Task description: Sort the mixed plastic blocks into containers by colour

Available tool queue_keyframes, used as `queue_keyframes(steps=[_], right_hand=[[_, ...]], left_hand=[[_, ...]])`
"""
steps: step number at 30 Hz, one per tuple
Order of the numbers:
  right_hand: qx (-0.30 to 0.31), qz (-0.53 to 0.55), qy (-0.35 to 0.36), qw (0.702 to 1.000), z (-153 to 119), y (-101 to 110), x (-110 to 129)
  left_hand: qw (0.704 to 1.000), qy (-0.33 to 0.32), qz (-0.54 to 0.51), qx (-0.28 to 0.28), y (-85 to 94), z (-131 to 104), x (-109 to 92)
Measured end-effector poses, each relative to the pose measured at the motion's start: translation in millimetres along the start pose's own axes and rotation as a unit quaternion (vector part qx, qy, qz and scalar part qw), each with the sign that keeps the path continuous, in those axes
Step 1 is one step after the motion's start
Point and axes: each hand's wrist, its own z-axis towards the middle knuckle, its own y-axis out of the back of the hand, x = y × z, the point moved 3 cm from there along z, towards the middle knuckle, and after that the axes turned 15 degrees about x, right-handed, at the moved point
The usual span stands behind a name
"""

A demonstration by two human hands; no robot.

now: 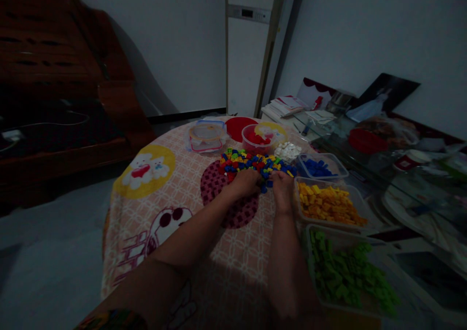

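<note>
Head view: left hand (249, 182) and right hand (282, 186) curled; can't tell if fingers pinch anything. Remaining: mixed pile (242, 161) at fingertips. Already single-colour: blue blocks (317, 168), yellow blocks (328, 204), green blocks (352, 274) right of fingers; red blocks (258, 136), white blocks (288, 151) beyond.

the tablecloth (186, 176) leaves passage left of the mixed blocks (243, 162), while tubs (331, 225) block the right.

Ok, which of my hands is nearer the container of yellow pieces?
Right. Your right hand is just left of the container of yellow pieces; your left hand is farther left, at the mixed pile's near edge.
</note>
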Motion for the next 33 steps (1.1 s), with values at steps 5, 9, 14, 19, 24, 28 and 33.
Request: queue_keyframes(steps=[5, 9, 14, 19, 24, 28, 33], right_hand=[[-0.006, -0.006, -0.008, 1.000, 2, 0, -2], [-0.008, -0.004, -0.002, 1.000, 2, -2, -1], [-0.008, 0.003, -0.007, 1.000, 2, -2, -1], [0.000, 0.002, -0.009, 1.000, 1, -1, -3], [0.003, -0.011, -0.005, 1.000, 1, 0, -4], [0.001, -0.008, -0.005, 1.000, 2, -1, -6], [0.006, -0.002, 0.001, 1.000, 4, -1, -9]], left_hand=[[0.999, -0.023, -0.023, -0.009, -2.2, 4, 4], [0.990, -0.056, -0.118, -0.057, 4.9, 3, 11], [0.945, -0.081, -0.285, -0.136, 8.4, 7, 29], [0.890, -0.070, -0.410, -0.185, 10.8, 17, 49], [0.865, -0.020, -0.425, -0.266, 35.2, 29, 65], [0.854, -0.001, -0.432, -0.290, 57.5, 45, 72], [0.836, -0.023, -0.461, -0.296, 64.1, 55, 80]])
